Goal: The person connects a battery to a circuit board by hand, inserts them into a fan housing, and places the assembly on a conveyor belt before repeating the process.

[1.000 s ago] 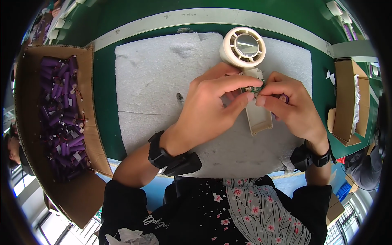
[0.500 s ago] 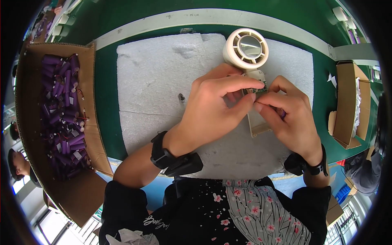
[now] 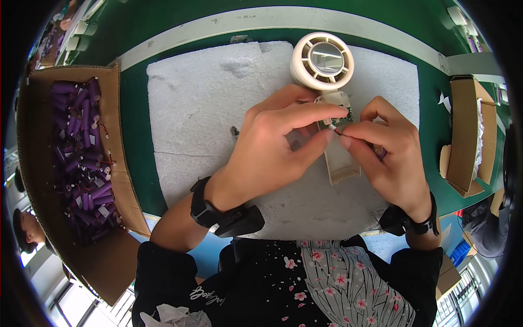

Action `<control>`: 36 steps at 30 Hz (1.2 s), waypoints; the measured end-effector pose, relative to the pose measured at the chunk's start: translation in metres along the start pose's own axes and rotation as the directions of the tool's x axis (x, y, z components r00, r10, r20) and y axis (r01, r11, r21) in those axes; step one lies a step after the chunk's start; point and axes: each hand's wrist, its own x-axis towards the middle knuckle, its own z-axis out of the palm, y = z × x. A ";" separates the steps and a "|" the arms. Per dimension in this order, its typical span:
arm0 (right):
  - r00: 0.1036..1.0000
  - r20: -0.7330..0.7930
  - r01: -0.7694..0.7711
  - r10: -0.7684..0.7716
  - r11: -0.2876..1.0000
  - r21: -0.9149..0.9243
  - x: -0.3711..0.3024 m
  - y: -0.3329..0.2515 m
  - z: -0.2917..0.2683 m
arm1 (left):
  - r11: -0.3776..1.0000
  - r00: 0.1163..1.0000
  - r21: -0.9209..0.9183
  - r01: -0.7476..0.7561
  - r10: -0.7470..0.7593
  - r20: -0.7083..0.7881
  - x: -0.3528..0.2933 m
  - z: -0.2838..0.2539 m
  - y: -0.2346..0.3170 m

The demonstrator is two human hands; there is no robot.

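A cream handheld fan [image 3: 297, 67] lies on the foam sheet, its round head away from me and its handle shell [image 3: 343, 161] opened toward me. Inside the handle a green circuit board [image 3: 349, 113] shows near the head. My left hand [image 3: 272, 139] grips the fan there, index finger across the board and thumb by a small white connector [image 3: 332, 126]. Thin red and black wires [image 3: 338, 132] run from it to my right hand [image 3: 392, 144], whose thumb and index pinch them. A purple battery cell [image 3: 378, 151] sits partly hidden under that hand's curled fingers.
On the left stands a cardboard box [image 3: 128, 180] with many purple wired battery cells [image 3: 81, 158]. A smaller cardboard box [image 3: 460, 136] with white contents is at the right. The grey-white foam sheet [image 3: 190, 109] covers part of the green table [image 3: 136, 147]. Another person [image 3: 30, 229] appears at far left.
My left thumb has drawn slightly away from the right fingertips, so the connector and wires now show between them. The fan appears a little further left in the picture.
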 end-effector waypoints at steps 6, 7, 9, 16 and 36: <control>0.983 0.104 -0.170 0.154 0.970 0.176 0.004 0.004 -0.006 | 1.000 1.000 -0.002 0.015 -0.015 0.019 -0.001 0.000 -0.001; 0.976 0.125 -0.200 0.177 0.959 0.203 0.005 0.004 -0.006 | 1.000 1.000 -0.013 0.018 -0.018 0.021 0.000 0.001 -0.001; 0.975 0.144 -0.199 0.172 0.958 0.205 0.007 0.003 -0.007 | 0.999 0.999 -0.034 0.029 -0.028 0.026 -0.001 0.001 -0.001; 0.963 0.223 -0.198 0.153 0.960 0.197 0.013 0.005 -0.010 | 0.996 0.997 -0.056 0.067 -0.065 0.037 -0.002 0.000 -0.001; 0.873 0.332 -0.454 0.357 0.843 0.287 0.017 0.002 -0.018 | 0.999 0.997 0.017 0.041 -0.040 -0.067 -0.008 0.017 0.000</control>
